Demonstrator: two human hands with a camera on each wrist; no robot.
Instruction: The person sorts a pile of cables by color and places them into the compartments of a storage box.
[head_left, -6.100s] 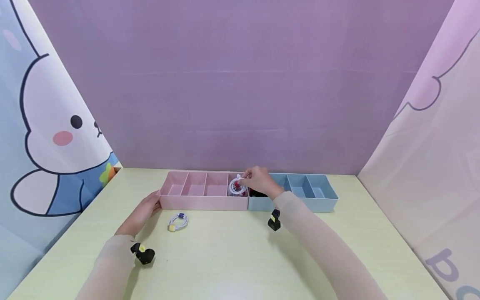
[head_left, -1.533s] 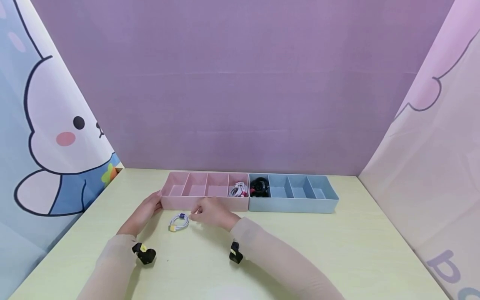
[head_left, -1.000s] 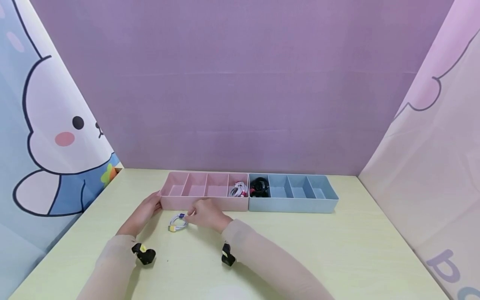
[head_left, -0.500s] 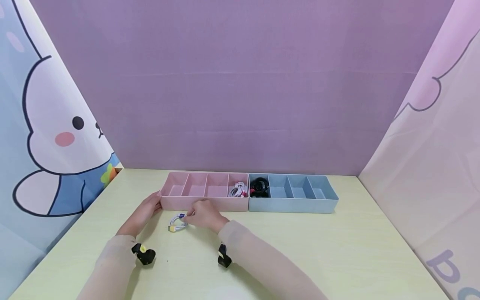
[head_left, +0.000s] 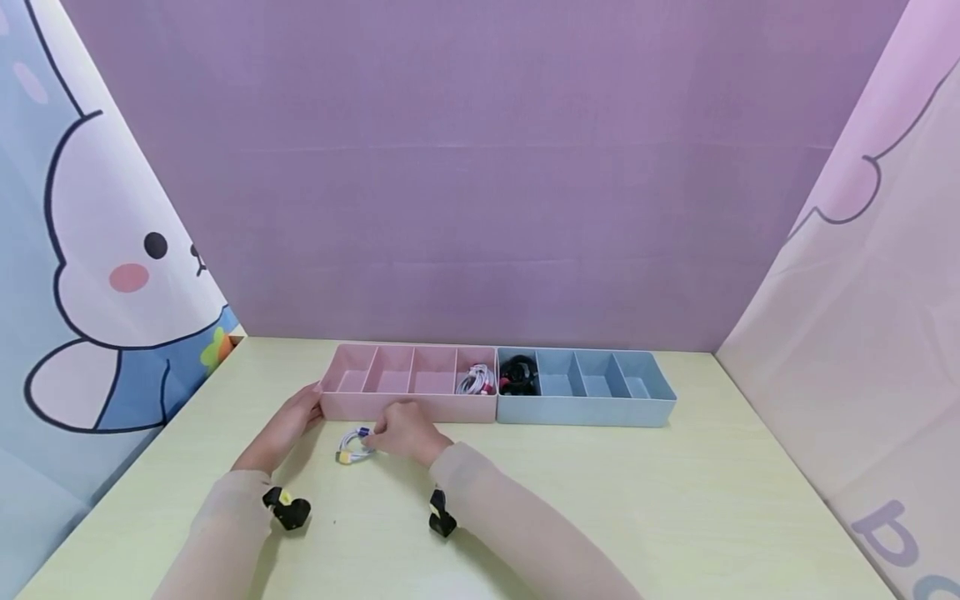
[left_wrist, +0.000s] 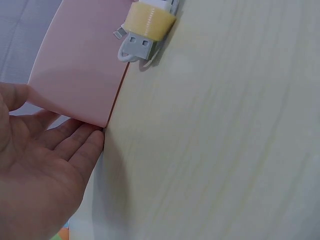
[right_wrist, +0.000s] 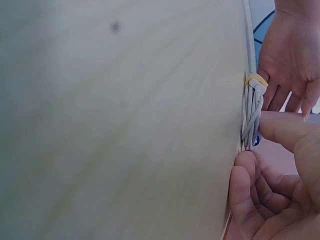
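A coiled white USB cable [head_left: 352, 448] with a yellow band and a dark blue tie lies on the table before the pink divided box [head_left: 408, 407]. My right hand [head_left: 408, 432] pinches the coil's right side; in the right wrist view the thumb [right_wrist: 280, 131] presses on the strands, with curled fingers below. At the box's left end, my left hand [head_left: 288, 425] rests with fairly straight fingers [left_wrist: 85, 150] against the end wall. The cable's metal USB plug [left_wrist: 139, 46] shows near the box in the left wrist view.
A light blue divided box [head_left: 585, 410] adjoins the pink one's right end. Coiled white cables [head_left: 477, 380] fill the pink box's rightmost compartment; black cables [head_left: 519, 375] lie in the blue box's leftmost. A purple backdrop [head_left: 480, 183] rises behind the table [head_left: 600, 500].
Earlier my right hand held a white coil over the pink box's rightmost compartment; that coil now lies inside. The hand has come left and down to the cable on the table. My left hand has stayed put.
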